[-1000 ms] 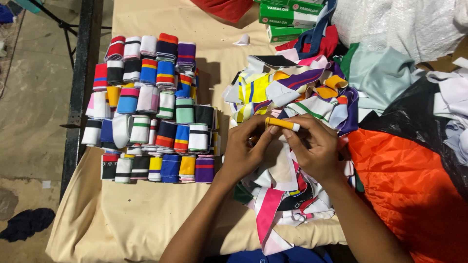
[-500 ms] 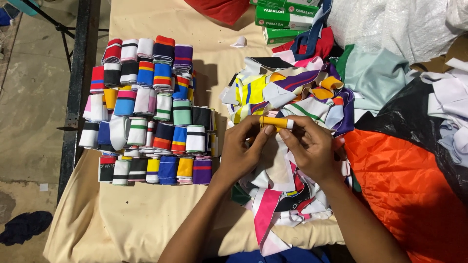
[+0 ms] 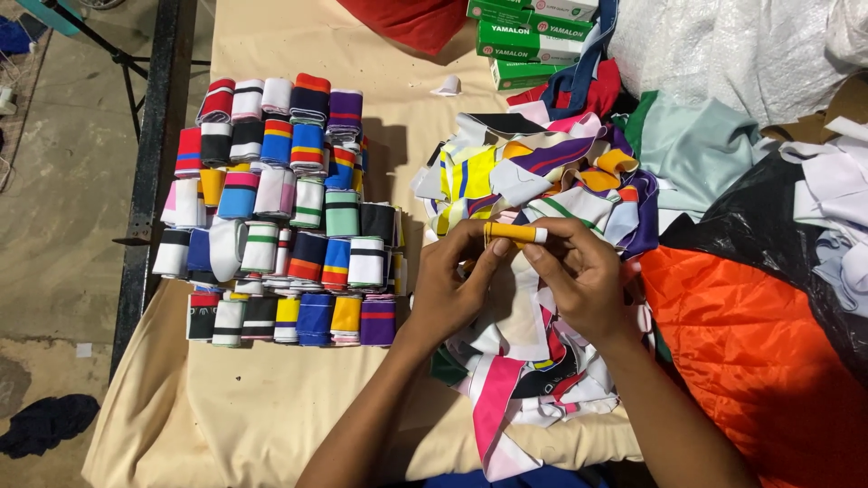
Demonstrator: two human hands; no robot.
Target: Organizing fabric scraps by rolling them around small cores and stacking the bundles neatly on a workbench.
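Two hands, left hand (image 3: pixel 457 289) and right hand (image 3: pixel 579 280), pinch one orange-and-white fabric roll (image 3: pixel 515 234) beside many stacked rolls (image 3: pixel 280 217).

head view, straight down (close) over table (image 3: pixel 271 425)

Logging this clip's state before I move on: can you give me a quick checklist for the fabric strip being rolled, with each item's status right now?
1. Both hands on the strip: ok. The left hand and right hand pinch the orange and white roll from either side.
2. Roll held off the table: ok, it sits above the loose strip pile.
3. Roll fully wound: cannot tell, the fingers hide any tail.
4. Finished rolls in tidy rows: ok, stacked in lines on the beige cloth.
5. Space left beside those rows: ok, bare cloth shows below them.
6. Orange sheet apart from the hands: ok.
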